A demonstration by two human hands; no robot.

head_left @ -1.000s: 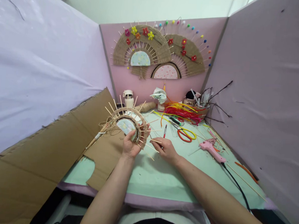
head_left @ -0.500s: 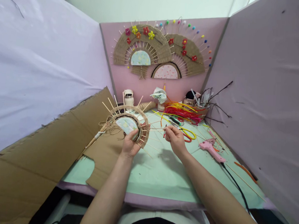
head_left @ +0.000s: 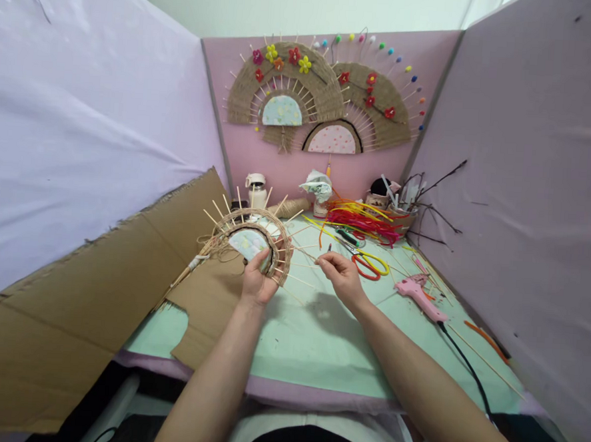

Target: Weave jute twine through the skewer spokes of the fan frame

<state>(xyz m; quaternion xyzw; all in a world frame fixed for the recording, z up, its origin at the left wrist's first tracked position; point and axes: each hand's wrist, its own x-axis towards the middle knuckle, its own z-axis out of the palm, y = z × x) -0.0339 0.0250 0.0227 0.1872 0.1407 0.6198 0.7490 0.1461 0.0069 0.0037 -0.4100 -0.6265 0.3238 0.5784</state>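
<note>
Left hand (head_left: pixel 259 282) is closed around the lower right end of a small fan (head_left: pixel 247 242), with the thumb laid over its front and the fingers partly hidden behind; the fan is held raised above the counter (head_left: pixel 292 357), slightly tilted, its half-round cloth middle being ringed by woven twine, from which thin sticks are spread outward. By the right hand (head_left: pixel 341 276), a thin brown strand (head_left: pixel 304 252) is pinched between narrowed fingertips, just beside the sticks at the fan's right edge; the strand is stretched between that edge and the fingertips.

Beneath the fan, a sheet of cardboard (head_left: pixel 204 309) is laid on the counter; beyond it, a white bottle (head_left: pixel 257 196) and a roll of twine (head_left: pixel 289 208) are placed near the pink panel (head_left: pixel 247 155). Scissors (head_left: pixel 369 265) are set behind the right hand, near a heap of red and yellow craft stems (head_left: pixel 363 224); farther right, a pink glue gun (head_left: pixel 423 301) is rested on the counter, well apart from the fan; on the panel, two larger fans (head_left: pixel 240 97) are displayed, decorated with flowers.
</note>
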